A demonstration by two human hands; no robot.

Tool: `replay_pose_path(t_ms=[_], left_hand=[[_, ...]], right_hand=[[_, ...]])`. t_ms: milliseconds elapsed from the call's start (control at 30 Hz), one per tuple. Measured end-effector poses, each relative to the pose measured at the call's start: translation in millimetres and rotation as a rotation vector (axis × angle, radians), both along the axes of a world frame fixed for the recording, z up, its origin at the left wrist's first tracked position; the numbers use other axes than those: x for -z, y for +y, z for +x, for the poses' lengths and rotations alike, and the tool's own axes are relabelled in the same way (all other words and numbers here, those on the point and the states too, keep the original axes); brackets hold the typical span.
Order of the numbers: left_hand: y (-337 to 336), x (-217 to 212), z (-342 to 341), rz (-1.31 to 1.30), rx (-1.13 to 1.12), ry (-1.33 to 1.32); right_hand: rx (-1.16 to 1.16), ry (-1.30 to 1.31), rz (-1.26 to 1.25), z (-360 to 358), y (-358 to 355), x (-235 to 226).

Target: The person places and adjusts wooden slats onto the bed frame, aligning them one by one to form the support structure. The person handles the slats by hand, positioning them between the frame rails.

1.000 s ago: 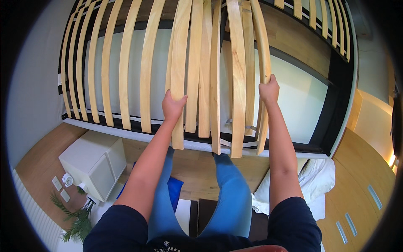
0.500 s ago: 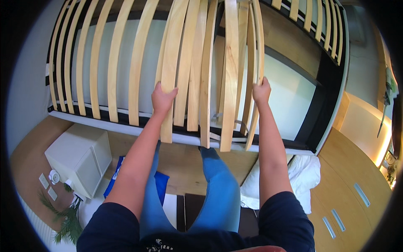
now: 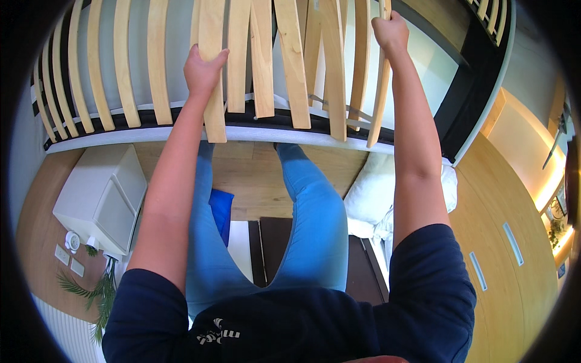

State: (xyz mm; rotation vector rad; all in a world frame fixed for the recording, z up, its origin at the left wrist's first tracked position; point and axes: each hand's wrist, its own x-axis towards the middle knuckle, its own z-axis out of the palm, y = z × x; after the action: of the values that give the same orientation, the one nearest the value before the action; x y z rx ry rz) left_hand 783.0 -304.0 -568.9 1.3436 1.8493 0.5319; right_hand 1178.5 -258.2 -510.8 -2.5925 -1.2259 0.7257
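My left hand [image 3: 204, 69] is closed round a pale wooden bed slat [image 3: 216, 112], thumb lying across its top. Farther right, my right hand [image 3: 390, 33] grips the outer slat [image 3: 381, 91] of the same loose group, which is tilted on its edge. Between my hands several curved slats [image 3: 295, 72] lie unevenly spaced, some overlapping, with grey webbing [image 3: 345, 109] linking them. Their near ends rest over the white padded side rail [image 3: 248, 137] of the bed frame. My right fingertips are partly hidden behind the slat.
Left of my hands, evenly spaced slats [image 3: 124, 66] lie across the frame. A black inner frame edge [image 3: 463, 109] bounds the right. Near me are a white bedside cabinet [image 3: 100, 193], a white pillow [image 3: 370, 187], a blue item [image 3: 222, 206] and a wooden cabinet [image 3: 490, 199] with recessed handles.
My hands have moved farther apart and away from me, spreading the bunched slats wider. My view has shifted too, so the bed sits higher in the picture.
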Motion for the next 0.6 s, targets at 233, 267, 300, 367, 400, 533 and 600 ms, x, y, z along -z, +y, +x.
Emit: replay_pose_path(t_ms=[233, 267, 300, 367, 400, 533, 600], left_hand=[[0, -2, 2, 0.008, 0.017, 0.031], [1, -4, 1, -0.01, 0.017, 0.045], [1, -4, 1, -0.015, 0.012, 0.037], [1, -2, 1, -0.024, 0.003, 0.026], [1, -2, 1, -0.035, -0.007, 0.006], [0, -10, 0, -0.059, -0.028, -0.048], [-1, -13, 2, -0.082, -0.045, -0.084]], right_hand=[[-0.084, 0.017, 0.106, 21, -32, 34], [-0.078, 0.056, 0.09, 15, -44, 38], [-0.066, 0.089, 0.075, 10, -58, 40], [-0.07, 0.269, 0.163, 6, -77, 56], [-0.088, 0.277, 0.127, 3, -84, 56], [-0.069, 0.582, 0.43, 46, -106, 86], [0.156, 0.602, 0.303, 88, -123, 117]])
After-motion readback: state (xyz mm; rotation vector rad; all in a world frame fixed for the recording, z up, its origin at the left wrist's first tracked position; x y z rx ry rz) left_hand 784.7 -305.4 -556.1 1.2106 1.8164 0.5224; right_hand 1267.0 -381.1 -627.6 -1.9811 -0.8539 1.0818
